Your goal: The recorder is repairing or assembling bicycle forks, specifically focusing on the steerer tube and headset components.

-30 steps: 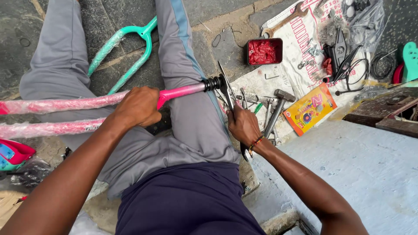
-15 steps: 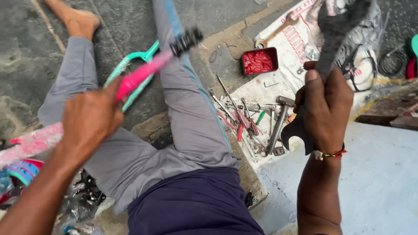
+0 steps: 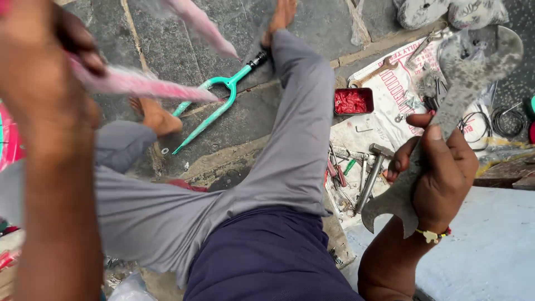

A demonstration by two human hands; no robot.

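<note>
Wrench first: we hold this big flat grey spanner in our right hand, raised above the right side of the stone floor. Our fingers wrap tight around its middle, thumb laid along the shank. Its long axis runs on a slant, with the open forked jaw low near our wrist and the wide, blurred head up toward the floor's top right corner.

Our left hand is up close to the camera at the left edge, fingers closed around a pink-wrapped bicycle frame tube. That tube points away from the hand to the right and slightly down; a second pink tube slants above it. So the frame lies left of the wrench, well apart, with our grey-trousered leg between the two. The left hand already has the frame; the right hand with the wrench is the far one.

On the floor beyond the leg lies a teal fork. By the right hand, a printed sack carries a red tray, a hammer and small loose tools.
</note>
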